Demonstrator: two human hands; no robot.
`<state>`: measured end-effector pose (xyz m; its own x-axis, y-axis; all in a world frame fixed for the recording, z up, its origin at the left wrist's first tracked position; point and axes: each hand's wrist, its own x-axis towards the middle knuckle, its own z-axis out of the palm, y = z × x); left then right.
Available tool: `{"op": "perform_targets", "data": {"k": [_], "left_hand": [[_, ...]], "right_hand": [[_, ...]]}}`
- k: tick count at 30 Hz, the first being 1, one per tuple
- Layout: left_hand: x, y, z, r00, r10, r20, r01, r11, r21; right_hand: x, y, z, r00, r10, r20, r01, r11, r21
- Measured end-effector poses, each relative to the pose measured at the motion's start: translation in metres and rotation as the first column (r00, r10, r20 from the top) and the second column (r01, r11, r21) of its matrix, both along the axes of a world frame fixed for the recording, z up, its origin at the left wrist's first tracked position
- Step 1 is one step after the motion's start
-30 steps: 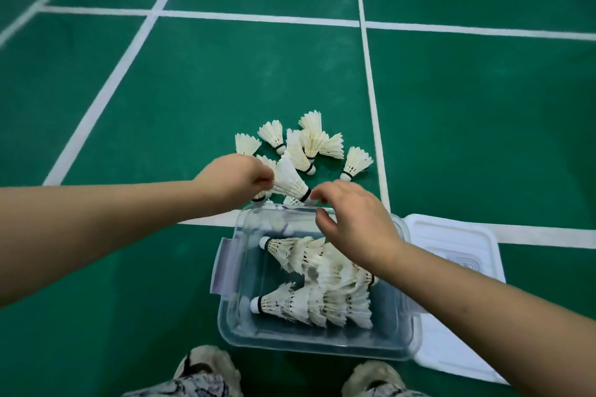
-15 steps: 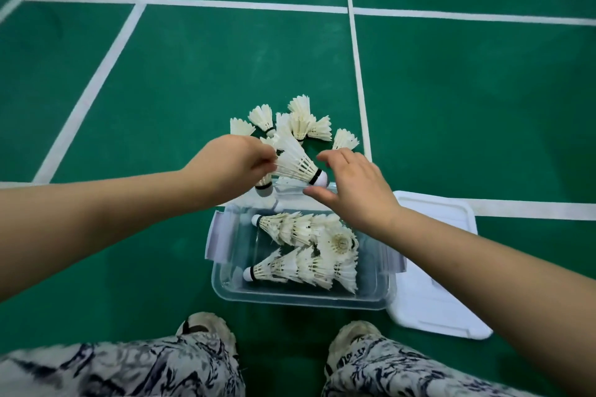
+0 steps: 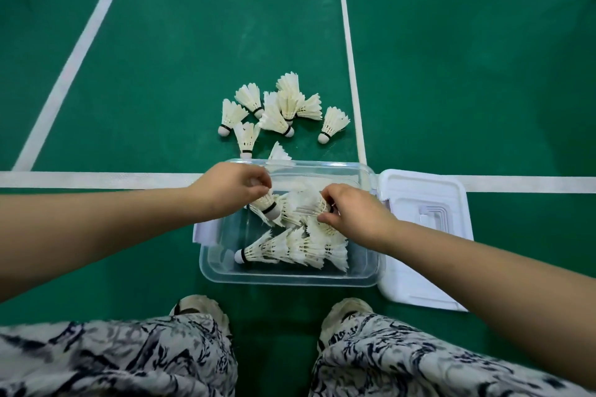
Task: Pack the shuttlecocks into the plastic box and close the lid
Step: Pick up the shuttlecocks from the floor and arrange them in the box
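On a green court floor [image 3: 161, 74], seen from the head camera, a clear plastic box [image 3: 290, 279] stands open, with its white lid [image 3: 425, 235] lying flat just to its right. Over the box, the left hand [image 3: 230, 190] pinches one shuttlecock [image 3: 267, 203] by the feathers, cork toward the person. The right hand [image 3: 354, 216] pinches a second shuttlecock [image 3: 309, 205] at its cork, long axis left-right, feathers leftward. A nested row [image 3: 290, 246] lies inside, cork pointing left. Loose shuttlecocks [image 3: 277, 109] lie scattered beyond the box.

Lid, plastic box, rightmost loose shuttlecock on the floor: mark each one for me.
lid [image 3: 416, 193]: head view, on its flat white top panel.
plastic box [image 3: 290, 277]: head view, on its clear near wall.
rightmost loose shuttlecock [image 3: 332, 123]: head view, on its feather skirt.
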<state>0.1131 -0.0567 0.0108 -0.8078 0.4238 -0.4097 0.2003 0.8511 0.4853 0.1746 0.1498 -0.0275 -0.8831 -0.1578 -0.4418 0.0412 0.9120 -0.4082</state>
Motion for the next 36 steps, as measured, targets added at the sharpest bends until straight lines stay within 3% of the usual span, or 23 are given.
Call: {"op": "perform_targets", "data": {"k": [8,11,18,22,31,36], "left_hand": [[0.004,-0.007,-0.018,0.994,0.051,0.097,-0.048,0.998,-0.030],[0.004,-0.010,-0.019,0.989,0.096,0.108,-0.094,0.995,-0.023],[0.010,-0.011,-0.023,0.933,0.245,0.264,-0.277,0.956,0.093],[0.016,-0.001,-0.025,0.879,0.286,0.381,-0.359,0.924,0.134],[0.011,0.011,-0.022,0.902,0.310,0.300,-0.368,0.916,0.158],[0.022,0.019,-0.040,0.822,0.230,0.522,-0.325,0.941,0.097]], "right_hand": [[-0.001,-0.009,-0.011,0.969,0.225,-0.106,-0.223,0.974,0.031],[0.001,-0.005,-0.022,0.951,0.295,-0.090,-0.283,0.951,0.127],[-0.006,-0.008,-0.032,0.973,0.220,-0.076,-0.194,0.946,0.258],[-0.008,-0.007,-0.035,0.986,0.160,-0.039,-0.150,0.971,0.188],[-0.006,-0.010,-0.033,0.990,0.139,-0.020,-0.139,0.990,-0.016],[-0.006,-0.010,-0.036,0.991,0.129,0.035,-0.126,0.989,-0.077]]}}
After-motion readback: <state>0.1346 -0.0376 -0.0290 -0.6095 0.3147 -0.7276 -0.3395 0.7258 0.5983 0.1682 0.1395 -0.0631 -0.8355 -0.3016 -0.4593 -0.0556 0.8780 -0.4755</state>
